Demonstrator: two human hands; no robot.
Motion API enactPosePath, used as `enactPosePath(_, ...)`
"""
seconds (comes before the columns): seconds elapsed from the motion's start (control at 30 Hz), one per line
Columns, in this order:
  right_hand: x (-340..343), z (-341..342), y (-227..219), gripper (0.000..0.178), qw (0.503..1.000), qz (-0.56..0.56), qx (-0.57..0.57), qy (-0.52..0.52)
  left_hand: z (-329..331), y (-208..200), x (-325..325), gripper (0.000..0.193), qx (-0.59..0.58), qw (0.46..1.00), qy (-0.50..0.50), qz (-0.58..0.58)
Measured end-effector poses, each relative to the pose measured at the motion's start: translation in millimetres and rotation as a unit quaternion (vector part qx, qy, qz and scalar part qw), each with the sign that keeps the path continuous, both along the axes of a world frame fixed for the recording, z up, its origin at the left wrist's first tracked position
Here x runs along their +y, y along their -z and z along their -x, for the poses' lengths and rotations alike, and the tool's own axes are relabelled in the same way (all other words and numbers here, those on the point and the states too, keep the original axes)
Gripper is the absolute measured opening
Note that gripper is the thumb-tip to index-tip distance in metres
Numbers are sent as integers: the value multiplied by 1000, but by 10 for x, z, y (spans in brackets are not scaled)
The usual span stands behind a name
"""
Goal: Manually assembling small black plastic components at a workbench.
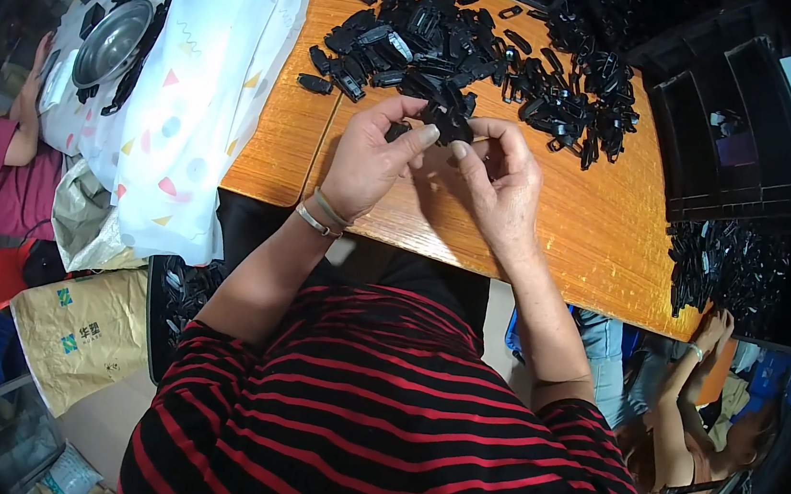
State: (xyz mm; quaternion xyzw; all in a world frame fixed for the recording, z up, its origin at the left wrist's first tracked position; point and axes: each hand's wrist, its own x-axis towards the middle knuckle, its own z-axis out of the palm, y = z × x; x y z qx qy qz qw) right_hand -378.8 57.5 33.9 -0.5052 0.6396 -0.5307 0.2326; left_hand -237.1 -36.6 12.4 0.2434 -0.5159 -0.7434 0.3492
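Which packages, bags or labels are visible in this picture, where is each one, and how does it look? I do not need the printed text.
Tan paper sack: on the floor at lower left, bulky, with small blue-green printed marks.
Crumpled plastic bag: just above the sack, beside the patterned cloth, greyish and translucent.
Small plastic packet: bottom left corner, pale, partly cut off.
No signs or screens can be made out.

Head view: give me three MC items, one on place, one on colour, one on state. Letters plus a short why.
1. Where is the steel bowl?
A. far left, on the patterned cloth
B. in the black tray
C. on the floor

2. What colour are the piled plastic parts?
A. white
B. black
C. orange

3. What are the hands doing?
A. resting flat
B. both pinching one small black part
C. lifting the bowl

Answers: A, it sits on the cloth at left; B, the pile is all black; B, left hand and right hand meet on it.
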Motion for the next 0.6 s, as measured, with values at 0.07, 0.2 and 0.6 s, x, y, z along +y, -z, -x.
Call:
enactPosePath(0.07, -23, -22, -2, 23, 1000, 20, 13, -5, -14, -69, 17, 26, -9, 1000, -1, 21)
enactPosePath(0.2, -27, -35, -27, 22, 992, 52, 114, 7, -41, -103, 34, 25, -22, 998, -8, 57)
enactPosePath(0.6, 54, -234, 222, 31, 969, 101, 226, 29, -92, 104, 205, 22, -32, 990, -35, 136)
